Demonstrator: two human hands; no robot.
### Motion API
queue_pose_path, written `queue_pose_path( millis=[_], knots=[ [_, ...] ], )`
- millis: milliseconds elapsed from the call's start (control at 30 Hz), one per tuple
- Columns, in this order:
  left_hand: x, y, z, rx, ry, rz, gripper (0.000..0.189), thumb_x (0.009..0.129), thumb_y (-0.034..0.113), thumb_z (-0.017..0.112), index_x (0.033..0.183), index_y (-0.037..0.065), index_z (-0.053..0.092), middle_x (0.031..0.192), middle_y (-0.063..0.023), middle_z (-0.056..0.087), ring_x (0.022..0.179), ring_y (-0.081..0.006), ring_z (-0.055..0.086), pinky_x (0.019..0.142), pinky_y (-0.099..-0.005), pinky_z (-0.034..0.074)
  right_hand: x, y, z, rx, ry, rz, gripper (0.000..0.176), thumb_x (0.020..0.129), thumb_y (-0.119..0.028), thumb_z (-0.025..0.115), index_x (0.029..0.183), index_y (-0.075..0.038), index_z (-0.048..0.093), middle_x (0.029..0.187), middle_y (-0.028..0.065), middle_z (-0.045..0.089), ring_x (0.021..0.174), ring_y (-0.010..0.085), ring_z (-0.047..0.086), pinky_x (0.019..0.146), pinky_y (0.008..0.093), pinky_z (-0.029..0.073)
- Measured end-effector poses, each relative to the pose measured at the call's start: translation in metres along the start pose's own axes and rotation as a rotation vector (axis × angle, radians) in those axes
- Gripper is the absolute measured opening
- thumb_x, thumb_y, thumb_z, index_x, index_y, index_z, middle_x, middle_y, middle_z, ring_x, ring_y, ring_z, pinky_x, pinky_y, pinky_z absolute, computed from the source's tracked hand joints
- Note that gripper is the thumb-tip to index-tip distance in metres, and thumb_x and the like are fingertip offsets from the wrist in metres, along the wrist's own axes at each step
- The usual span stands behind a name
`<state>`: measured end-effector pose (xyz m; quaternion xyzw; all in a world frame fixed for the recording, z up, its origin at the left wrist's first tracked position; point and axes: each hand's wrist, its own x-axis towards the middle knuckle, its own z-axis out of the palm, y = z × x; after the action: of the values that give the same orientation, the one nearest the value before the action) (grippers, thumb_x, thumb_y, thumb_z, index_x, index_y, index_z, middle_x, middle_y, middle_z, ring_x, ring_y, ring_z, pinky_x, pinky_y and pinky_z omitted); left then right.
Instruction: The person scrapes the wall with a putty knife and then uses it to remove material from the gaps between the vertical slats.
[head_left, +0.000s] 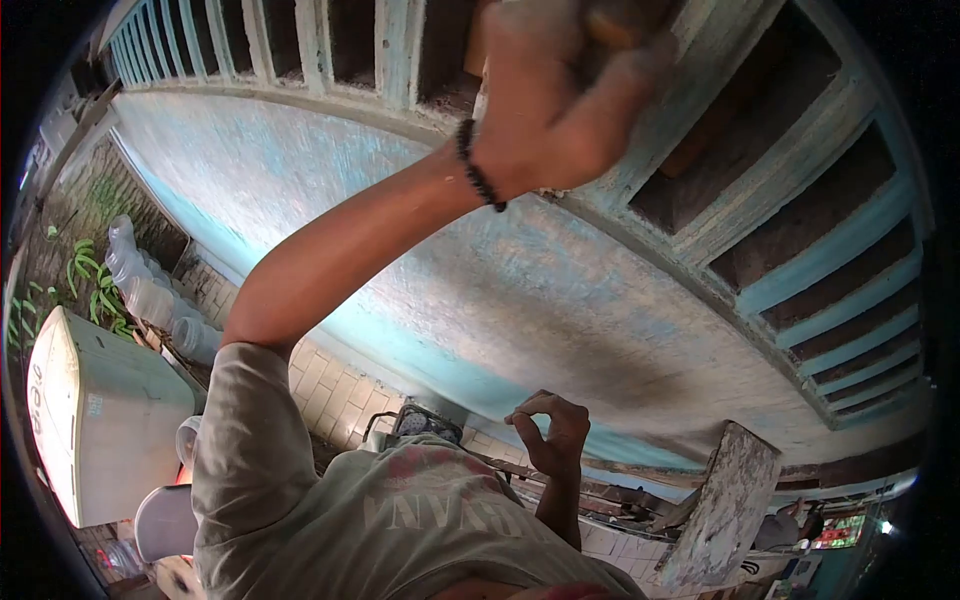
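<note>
My left hand (555,100) is raised at the top of the view, against the worn slatted frame (400,45) above the wall. Its fingers curl round a small brownish thing (615,22), blurred and mostly hidden, whose kind I cannot tell. A dark beaded bracelet (478,168) circles that wrist. Lower down, in front of my shirt, my right hand (555,432) is loosely closed, thumb and forefinger curved into a ring with nothing showing inside. Behind both hands stretches a wall (430,250) with patchy, faded blue and whitish paint.
To the left stand a large whitish box (125,420), stacked clear plastic containers (150,290) and a grey-rimmed container (168,525). A stained board (725,500) leans at lower right. Pale floor tiles (335,395) run along the wall's foot, near a dark chair-like object (425,420).
</note>
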<state>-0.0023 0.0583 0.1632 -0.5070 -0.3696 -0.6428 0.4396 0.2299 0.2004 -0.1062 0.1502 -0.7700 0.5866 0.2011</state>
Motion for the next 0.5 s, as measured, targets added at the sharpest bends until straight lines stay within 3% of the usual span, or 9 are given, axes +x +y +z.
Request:
queue_pose_path(
  millis=[33, 100, 300, 400, 500],
  knots=[
    [-0.001, -0.006, 0.002, 0.047, -0.055, 0.096, 0.015, 0.095, -0.001, 0.062, 0.092, 0.002, 0.048, 0.064, -0.0028, 0.046, 0.054, -0.0097, 0.04, 0.052, -0.0285, 0.039, 0.003, -0.004, 0.0, -0.015, -0.013, -0.003, 0.01, 0.084, 0.005, 0.076, 0.09, -0.001, 0.07, 0.078, 0.0121, 0.075, 0.07, 0.0207, 0.073, 0.065, 0.0326, 0.056],
    [-0.01, -0.006, 0.001, 0.155, -0.145, -0.073, 0.017, 0.094, -0.001, 0.063, 0.09, 0.001, 0.047, 0.06, -0.0064, 0.044, 0.053, -0.0143, 0.041, 0.054, -0.0308, 0.038, 0.008, -0.007, 0.001, -0.034, -0.033, -0.026, 0.01, 0.084, 0.007, 0.073, 0.089, 0.0, 0.068, 0.077, 0.0124, 0.076, 0.07, 0.0204, 0.072, 0.065, 0.0327, 0.056],
    [-0.01, 0.016, -0.019, 0.006, -0.024, -0.044, 0.017, 0.095, 0.0, 0.066, 0.095, -0.001, 0.049, 0.07, -0.0032, 0.051, 0.061, -0.0084, 0.045, 0.058, -0.0264, 0.04, 0.004, -0.004, 0.002, -0.024, -0.001, -0.032, 0.009, 0.084, 0.004, 0.075, 0.089, -0.001, 0.07, 0.078, 0.0123, 0.075, 0.07, 0.0206, 0.072, 0.064, 0.0321, 0.055],
    [-0.006, 0.03, -0.01, -0.239, 0.089, -0.072, 0.015, 0.095, 0.0, 0.064, 0.096, -0.001, 0.048, 0.071, -0.0023, 0.049, 0.06, -0.0074, 0.043, 0.055, -0.0239, 0.038, -0.001, -0.001, 0.003, -0.008, 0.031, 0.013, 0.009, 0.084, 0.0, 0.081, 0.09, -0.002, 0.073, 0.079, 0.0124, 0.075, 0.07, 0.0212, 0.072, 0.063, 0.0327, 0.054],
    [-0.006, 0.012, 0.006, 0.111, 0.183, 0.068, 0.017, 0.093, 0.0, 0.066, 0.089, 0.001, 0.05, 0.069, -0.0041, 0.047, 0.056, -0.0096, 0.041, 0.054, -0.0289, 0.038, 0.001, -0.005, 0.003, -0.022, 0.026, 0.011, 0.009, 0.084, 0.0, 0.081, 0.09, -0.002, 0.074, 0.079, 0.0125, 0.075, 0.069, 0.0212, 0.072, 0.064, 0.0327, 0.054]
  ],
)
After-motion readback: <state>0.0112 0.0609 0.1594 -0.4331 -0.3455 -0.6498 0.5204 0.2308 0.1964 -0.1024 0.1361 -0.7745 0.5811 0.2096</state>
